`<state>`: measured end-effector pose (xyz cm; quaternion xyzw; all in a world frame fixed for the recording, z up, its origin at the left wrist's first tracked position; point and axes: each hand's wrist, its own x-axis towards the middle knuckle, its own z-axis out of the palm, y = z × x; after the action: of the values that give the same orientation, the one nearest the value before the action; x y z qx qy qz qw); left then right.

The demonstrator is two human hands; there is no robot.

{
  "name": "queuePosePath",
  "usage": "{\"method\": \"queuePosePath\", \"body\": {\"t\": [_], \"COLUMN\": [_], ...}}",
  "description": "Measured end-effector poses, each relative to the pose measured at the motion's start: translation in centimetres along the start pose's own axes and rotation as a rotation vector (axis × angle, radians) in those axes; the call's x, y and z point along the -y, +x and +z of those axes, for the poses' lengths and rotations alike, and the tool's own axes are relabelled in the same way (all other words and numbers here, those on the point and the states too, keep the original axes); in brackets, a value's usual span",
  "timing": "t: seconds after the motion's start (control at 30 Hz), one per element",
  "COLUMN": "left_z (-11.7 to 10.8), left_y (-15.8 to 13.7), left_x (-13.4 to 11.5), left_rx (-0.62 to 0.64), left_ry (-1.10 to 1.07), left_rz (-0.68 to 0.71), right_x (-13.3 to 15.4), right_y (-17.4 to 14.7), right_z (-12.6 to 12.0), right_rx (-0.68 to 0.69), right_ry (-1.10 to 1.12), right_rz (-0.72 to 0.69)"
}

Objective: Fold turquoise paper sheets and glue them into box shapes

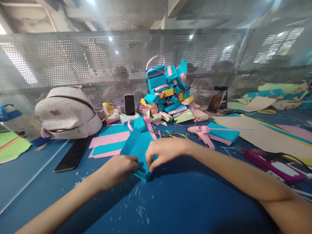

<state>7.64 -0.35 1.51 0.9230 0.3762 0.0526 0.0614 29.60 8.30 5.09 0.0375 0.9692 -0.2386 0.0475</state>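
A folded blue paper box with raised sides and a tall back flap rests on the blue table, between my two hands. My left hand has its fingers closed on the box's left front edge. From the right, my right hand curls over the box and pinches its right wall. Its fingertips are partly hidden by the paper. Behind the box lie strips of blue and pink paper. Scissors with yellow handles and a pink glue gun are just beyond my right hand.
A pile of finished paper boxes stands at the back. To the left are a white backpack, a black phone and a bottle. A purple power strip and paper sheets lie right. A perforated metal screen runs behind.
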Motion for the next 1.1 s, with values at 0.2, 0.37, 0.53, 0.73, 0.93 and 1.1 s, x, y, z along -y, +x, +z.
{"method": "queuePosePath", "body": {"t": [0.2, 0.37, 0.53, 0.73, 0.93, 1.1], "left_z": [-0.2, 0.1, 0.4, 0.9, -2.0, -2.5], "left_y": [0.1, 0.8, 0.9, 0.8, 0.2, 0.4], "left_x": [-0.8, -1.2, -0.9, 0.0, -0.7, 0.3], "left_rx": [-0.061, -0.21, -0.235, -0.204, -0.168, -0.601], "left_ry": [0.091, 0.32, 0.384, 0.22, -0.06, -0.243], "left_rz": [0.186, 0.338, 0.349, 0.31, 0.129, -0.188], "right_x": [-1.5, -3.1, -2.5, -0.3, -0.1, -0.5], "right_y": [-0.2, -0.5, -0.8, -1.0, -1.2, -1.2], "right_z": [-0.9, -1.5, -1.8, -1.6, -2.1, -2.0], "right_rx": [-0.456, -0.766, -0.612, -0.541, -0.567, -0.611], "right_ry": [-0.151, -0.364, -0.435, -0.369, -0.332, -0.303], "right_rz": [0.156, 0.261, 0.245, 0.185, 0.225, 0.218]}}
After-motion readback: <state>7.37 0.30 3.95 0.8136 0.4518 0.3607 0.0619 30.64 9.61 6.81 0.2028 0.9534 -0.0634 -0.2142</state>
